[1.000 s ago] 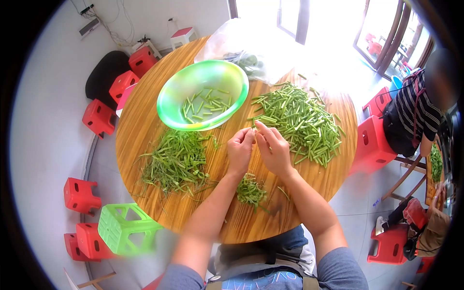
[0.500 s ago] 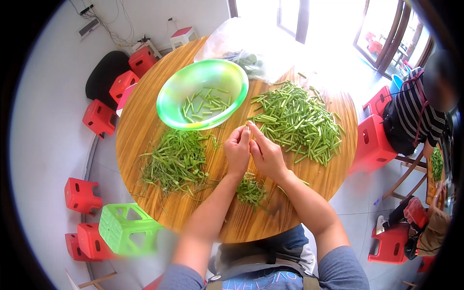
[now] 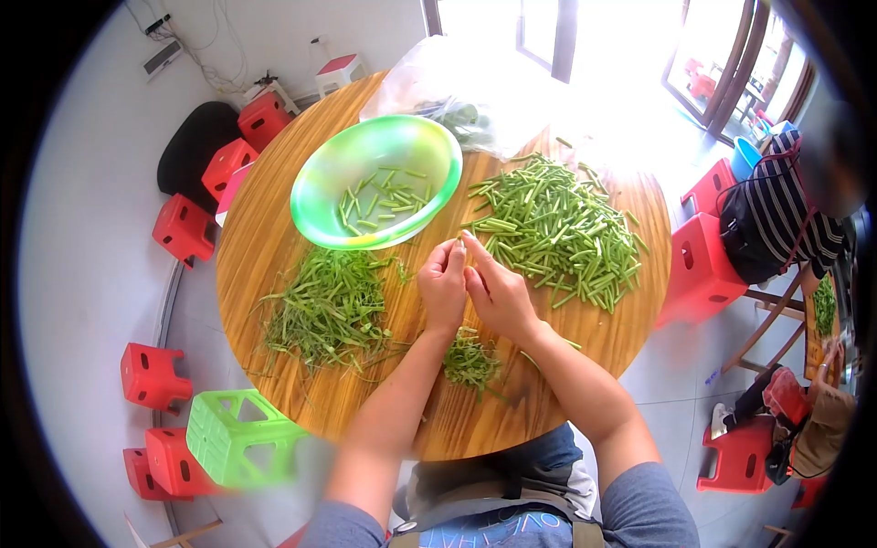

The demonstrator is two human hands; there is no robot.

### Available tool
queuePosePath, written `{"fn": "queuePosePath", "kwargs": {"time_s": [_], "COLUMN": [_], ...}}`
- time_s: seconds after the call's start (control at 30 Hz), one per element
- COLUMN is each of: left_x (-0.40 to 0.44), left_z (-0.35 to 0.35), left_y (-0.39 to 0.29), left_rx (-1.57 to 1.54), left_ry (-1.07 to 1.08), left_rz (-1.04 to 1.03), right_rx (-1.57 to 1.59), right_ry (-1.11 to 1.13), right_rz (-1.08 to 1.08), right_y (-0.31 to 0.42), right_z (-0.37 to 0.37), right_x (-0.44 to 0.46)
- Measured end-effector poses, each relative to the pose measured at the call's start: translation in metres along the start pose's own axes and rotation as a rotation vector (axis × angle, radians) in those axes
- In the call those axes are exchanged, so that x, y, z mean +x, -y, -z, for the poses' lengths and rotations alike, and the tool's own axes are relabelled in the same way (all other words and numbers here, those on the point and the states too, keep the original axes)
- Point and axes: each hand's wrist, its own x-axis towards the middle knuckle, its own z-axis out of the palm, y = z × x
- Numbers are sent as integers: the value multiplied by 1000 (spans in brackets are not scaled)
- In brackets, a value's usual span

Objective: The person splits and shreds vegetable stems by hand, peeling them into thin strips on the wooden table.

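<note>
My left hand (image 3: 443,288) and my right hand (image 3: 501,294) meet over the middle of the round table. Fingertips of both are pinched close together, and whatever lies between them is too small to make out. Just beyond and to the right is a heap of cut green stems (image 3: 562,233). A green and yellow basin (image 3: 306,169) stands past my left hand, with several cut stem pieces (image 3: 384,203) inside. Left of my left hand lies a pile of thin leafy trimmings (image 3: 324,310). Between my forearms sits a small clump of leafy greens (image 3: 470,361).
A clear plastic bag (image 3: 411,87) with greens lies at the table's (image 3: 301,402) far edge. Red stools (image 3: 183,228) and a green stool (image 3: 239,438) stand around it. At right, a person in a striped top (image 3: 790,215) and another person (image 3: 820,434) sit near more greens.
The whole view has shifted slightly. My hands stay pinched together in nearly the same place, and the piles and basin look the same.
</note>
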Motion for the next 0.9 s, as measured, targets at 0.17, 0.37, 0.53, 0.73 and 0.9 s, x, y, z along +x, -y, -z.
{"fn": "queuePosePath", "kwargs": {"time_s": [0.17, 0.37, 0.53, 0.73, 0.9], "left_x": [-2, -4, -1, 0, 18], "left_z": [-1, -5, -4, -3, 6], "left_y": [-10, -9, -1, 7, 33], "left_rx": [3, 135, 140, -26, -384], "left_ry": [34, 92, 203, 199, 130], "left_rz": [82, -23, -2, 91, 279], "right_rx": [203, 713, 647, 581, 306], "right_ry": [-64, -214, -262, -257, -50], "right_rz": [-212, -559, -598, -536, -134], "right_y": [-8, -14, -20, -20, -25], "right_z": [-2, 9, 12, 20, 6], "right_x": [-2, 12, 14, 15, 9]}}
